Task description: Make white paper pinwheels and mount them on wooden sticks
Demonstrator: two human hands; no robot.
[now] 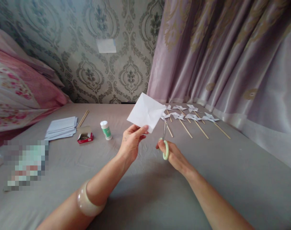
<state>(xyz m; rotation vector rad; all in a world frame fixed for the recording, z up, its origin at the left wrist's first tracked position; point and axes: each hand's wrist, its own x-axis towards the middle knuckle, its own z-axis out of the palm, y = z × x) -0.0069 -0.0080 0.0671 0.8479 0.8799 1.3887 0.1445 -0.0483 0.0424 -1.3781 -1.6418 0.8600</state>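
My left hand (133,139) pinches the lower corner of a square sheet of white paper (145,111), held up with one corner pointing upward. Faint crease lines run across the sheet. In my right hand (171,153) is a pair of scissors (166,150) with pale green handles, my thumb through one loop. The blades point up beside the right side of the paper; whether they touch it I cannot tell. Behind the scissors lie several white paper pinwheels (194,117) on wooden sticks, set out in two rows.
On the left are a stack of white paper (61,127), wooden sticks (83,118), an open red box (85,138) of small metallic pieces and a white-and-green glue stick (106,130). A blurred-out packet (27,166) lies nearer. Curtains (195,54) hang at the right edge.
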